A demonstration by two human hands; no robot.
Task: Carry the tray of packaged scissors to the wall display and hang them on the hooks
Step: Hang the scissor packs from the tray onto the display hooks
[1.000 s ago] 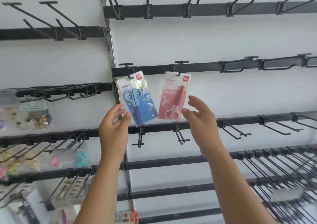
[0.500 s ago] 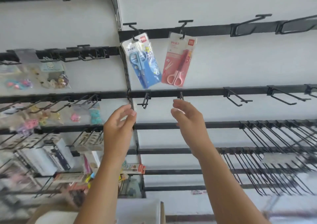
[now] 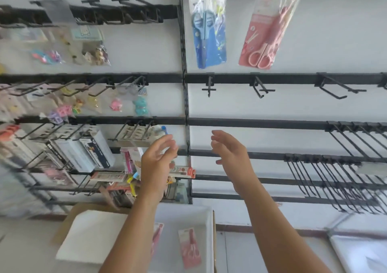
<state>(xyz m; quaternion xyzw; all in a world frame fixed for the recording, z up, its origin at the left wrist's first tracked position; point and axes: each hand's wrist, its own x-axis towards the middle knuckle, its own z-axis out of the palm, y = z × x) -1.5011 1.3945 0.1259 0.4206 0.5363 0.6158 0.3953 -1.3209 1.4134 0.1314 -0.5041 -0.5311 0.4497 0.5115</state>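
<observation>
Two scissor packs hang on wall hooks at the top: a blue pack (image 3: 209,27) and, to its right, a pink pack (image 3: 268,27). Far below them, my left hand (image 3: 156,164) and my right hand (image 3: 232,157) hover apart in front of the wall, both with fingers spread and holding nothing. Beneath my arms sits a white tray (image 3: 207,214) holding a pink scissor pack (image 3: 189,247); another pink pack (image 3: 157,235) shows partly beside my left forearm.
Bare black hooks (image 3: 259,87) stick out from the rail under the hung packs, with dense rows of long hooks (image 3: 326,172) at lower right. Left wall panels carry small toy bags and stationery packs (image 3: 92,153). A white sheet (image 3: 92,235) lies on a cardboard box left of the tray.
Both hands came down from the hung packs and are lower on the wall. The view tilted downward, bringing the tray with its pink packs into sight.
</observation>
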